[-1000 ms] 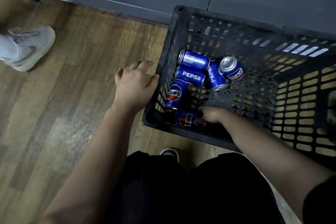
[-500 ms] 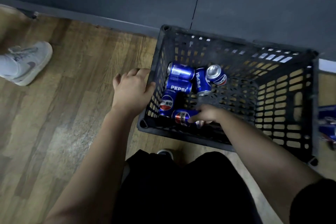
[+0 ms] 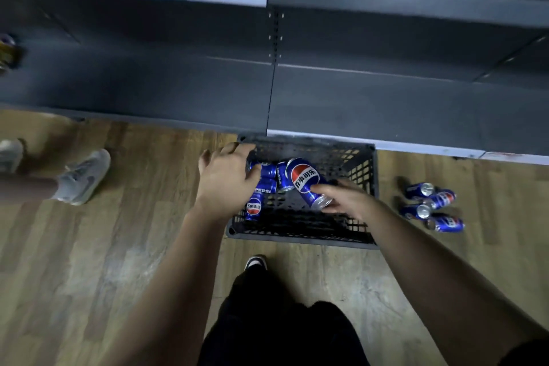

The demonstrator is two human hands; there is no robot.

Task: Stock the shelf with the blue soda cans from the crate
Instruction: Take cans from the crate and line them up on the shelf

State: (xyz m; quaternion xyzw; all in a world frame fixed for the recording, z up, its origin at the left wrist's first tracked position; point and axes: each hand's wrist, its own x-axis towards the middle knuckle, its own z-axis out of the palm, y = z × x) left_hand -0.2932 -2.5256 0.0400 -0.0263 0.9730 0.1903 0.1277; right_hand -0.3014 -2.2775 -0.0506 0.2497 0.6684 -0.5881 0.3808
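Observation:
A black plastic crate (image 3: 300, 235) stands on the wood floor in front of the grey shelf (image 3: 386, 104). Several blue soda cans lie in its left part, one with a round logo (image 3: 253, 207) and another reading PEPSI (image 3: 266, 188). My right hand (image 3: 347, 202) grips one blue can (image 3: 305, 181) by its lower end and holds it tilted above the crate. My left hand (image 3: 225, 180) hovers over the crate's left rim with loosely curled fingers, holding nothing.
Several more blue cans (image 3: 430, 205) lie on the floor right of the crate. Another person's grey shoes (image 3: 83, 177) stand at the left. My own shoe (image 3: 255, 262) is just behind the crate. A yellowish item (image 3: 7, 50) sits on the shelf's far left.
My right hand has lifted a can up out of the crate. My left hand has come off the crate's side. The view has pulled back and up, and the shelf now shows.

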